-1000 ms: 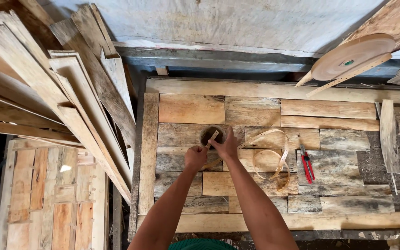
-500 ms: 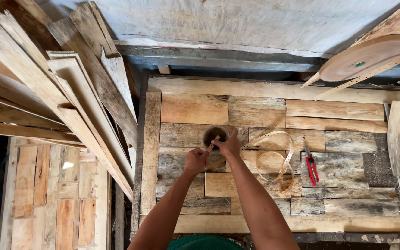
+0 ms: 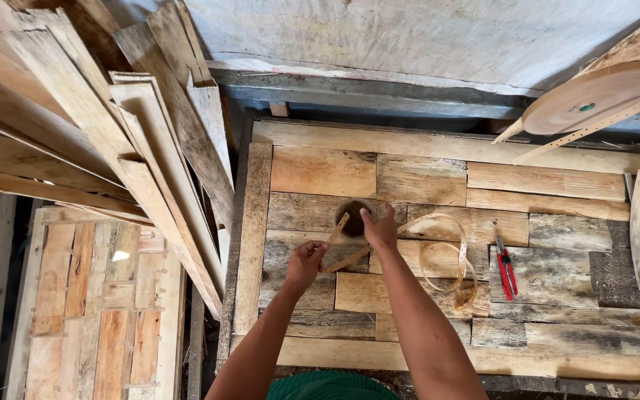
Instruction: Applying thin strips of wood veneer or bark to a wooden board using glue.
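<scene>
Your left hand (image 3: 307, 261) is closed in a grip around the lower end of a thin wooden strip (image 3: 337, 229), which slants up and to the right until its top end reaches the rim of a small dark ring (image 3: 354, 218). That ring sits on the tabletop (image 3: 320, 172), a surface patched together from short boards of pale and weathered wood, roughly in its middle and a little toward the far side. Your right hand (image 3: 381, 228) rests on the near right edge of the ring, fingers curled onto it and pressing it; how tightly that grip is closed cannot be told from here.

A second flat strip (image 3: 349, 259) runs low between your two hands, lying on the boards. Just to the right of your right hand, a long band of thin wood (image 3: 446, 255) curls in loose loops on the tabletop. Beyond the loops lie red-handled pliers (image 3: 505, 267), well apart from both hands. At the far right, a big coiled roll of wood band (image 3: 594, 96) leans above the tabletop's back edge. To your left, long planks (image 3: 75, 141) stand stacked at a slant, and a pallet (image 3: 90, 311) lies below them.
</scene>
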